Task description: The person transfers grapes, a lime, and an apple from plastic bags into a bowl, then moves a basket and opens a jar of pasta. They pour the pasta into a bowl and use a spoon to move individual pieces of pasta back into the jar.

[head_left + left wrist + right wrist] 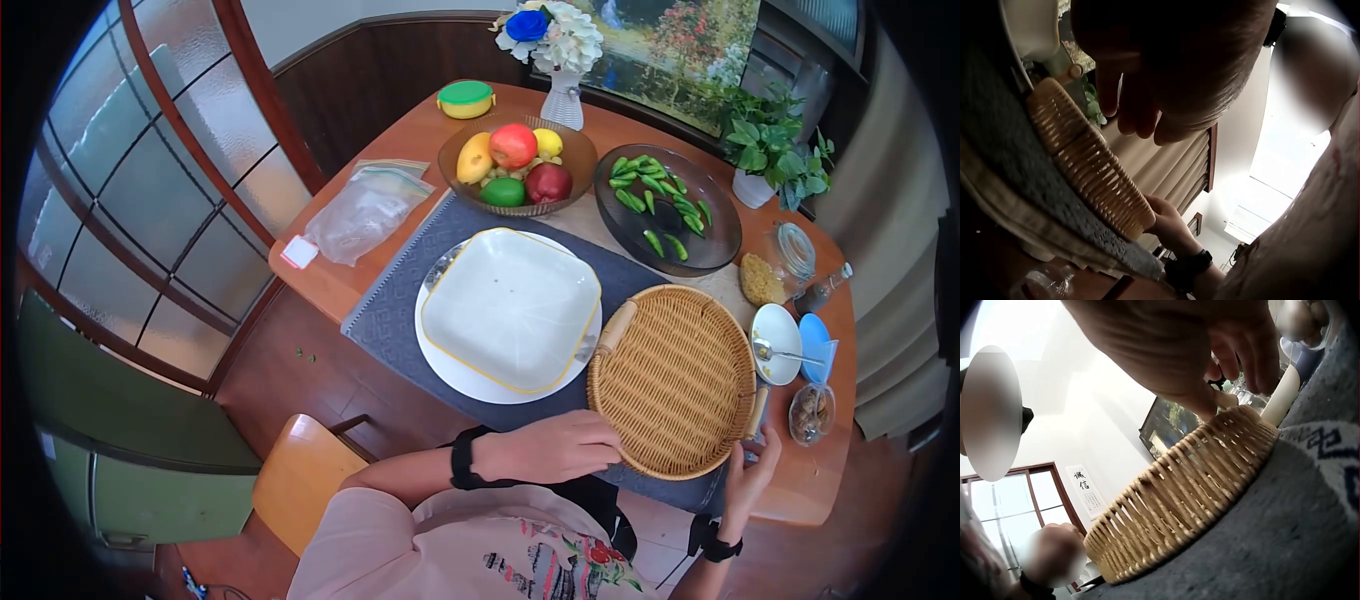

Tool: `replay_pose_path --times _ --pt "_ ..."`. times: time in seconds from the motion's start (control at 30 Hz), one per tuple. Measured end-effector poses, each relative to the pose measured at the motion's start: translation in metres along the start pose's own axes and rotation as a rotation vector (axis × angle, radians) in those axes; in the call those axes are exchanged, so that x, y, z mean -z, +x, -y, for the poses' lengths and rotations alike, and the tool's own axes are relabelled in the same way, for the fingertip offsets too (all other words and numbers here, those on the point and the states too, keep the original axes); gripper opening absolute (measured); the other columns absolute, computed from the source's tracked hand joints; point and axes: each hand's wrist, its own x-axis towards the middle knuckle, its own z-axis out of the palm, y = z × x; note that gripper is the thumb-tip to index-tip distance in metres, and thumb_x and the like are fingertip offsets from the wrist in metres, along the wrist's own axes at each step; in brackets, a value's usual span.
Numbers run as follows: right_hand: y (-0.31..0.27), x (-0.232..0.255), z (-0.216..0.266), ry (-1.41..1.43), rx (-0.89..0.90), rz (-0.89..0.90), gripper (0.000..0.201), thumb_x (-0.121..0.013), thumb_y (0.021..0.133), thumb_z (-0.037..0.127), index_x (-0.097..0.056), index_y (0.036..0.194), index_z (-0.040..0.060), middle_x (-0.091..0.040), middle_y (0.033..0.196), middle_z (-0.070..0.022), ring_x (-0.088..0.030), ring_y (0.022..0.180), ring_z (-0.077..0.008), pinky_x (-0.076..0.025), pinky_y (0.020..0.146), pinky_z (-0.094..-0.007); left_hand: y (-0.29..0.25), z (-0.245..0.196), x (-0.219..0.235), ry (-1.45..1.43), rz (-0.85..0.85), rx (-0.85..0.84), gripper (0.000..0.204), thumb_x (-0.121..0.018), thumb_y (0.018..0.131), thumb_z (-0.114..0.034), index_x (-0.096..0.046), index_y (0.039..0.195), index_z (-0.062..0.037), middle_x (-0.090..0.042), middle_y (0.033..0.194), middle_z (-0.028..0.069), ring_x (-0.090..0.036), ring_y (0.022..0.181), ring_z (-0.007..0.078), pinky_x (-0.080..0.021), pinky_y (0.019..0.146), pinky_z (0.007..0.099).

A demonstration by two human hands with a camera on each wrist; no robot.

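A round woven wicker basket (pixel 675 380) with wooden handles lies on the grey cloth mat (pixel 400 330), at the table's near side. My left hand (pixel 560 448) is at the basket's near left rim; in the left wrist view its fingers (pixel 1127 119) hang loosely with nothing held. On the other side, my right hand (pixel 752 475) is by the near end of the right handle (pixel 757 412). Its thumb meets the rim in the right wrist view, while the other fingers (pixel 1244 359) reach loosely past the handle. Left of the basket, a white square dish (pixel 510 310) sits on a white round plate (pixel 455 385).
Behind stand a fruit bowl (pixel 480 200) and a dark bowl (pixel 620 225) of green peppers. A small white bowl (pixel 770 330) with a spoon, a blue dish (pixel 815 335), a glass jar (pixel 790 255) and a small clear container (pixel 812 415) line the right edge. A plastic bag (pixel 365 210) lies left.
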Motion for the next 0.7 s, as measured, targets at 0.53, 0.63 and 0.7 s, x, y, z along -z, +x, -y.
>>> replay_pose_path --times 0.53,0.63,0.7 --pt "-0.005 0.007 0.039 -0.297 0.079 0.168 0.046 -0.056 0.077 -0.002 -0.045 0.121 0.0056 -0.048 0.112 -0.0177 -0.056 0.079 -0.0302 -0.047 0.067 -0.0363 -0.106 0.033 0.211 1.196 -0.427 0.682 0.051 -0.069 0.068 -0.014 -0.051 0.114 -0.007 -0.035 0.126 0.0215 -0.033 0.117 0.0394 -0.032 0.094 0.0462" --pt "-0.006 0.008 0.041 -0.28 0.078 0.163 0.045 -0.056 0.077 -0.002 -0.046 0.121 0.0057 -0.048 0.112 -0.0174 -0.056 0.077 -0.0291 -0.047 0.067 -0.036 -0.128 0.065 0.245 1.296 -0.416 0.846 0.072 -0.073 0.065 -0.024 -0.04 0.127 -0.0088 -0.027 0.133 0.0239 -0.026 0.122 0.0431 -0.027 0.098 0.0495" --pt "-0.006 0.008 0.04 -0.276 0.086 0.16 0.045 -0.054 0.078 -0.003 -0.045 0.122 0.0058 -0.048 0.111 -0.017 -0.056 0.076 -0.0278 -0.046 0.067 -0.0351 -0.138 0.082 0.258 1.263 -0.457 0.986 0.081 -0.074 0.064 -0.03 -0.035 0.131 -0.0092 -0.024 0.135 0.0247 -0.022 0.124 0.0446 -0.024 0.1 0.0507"
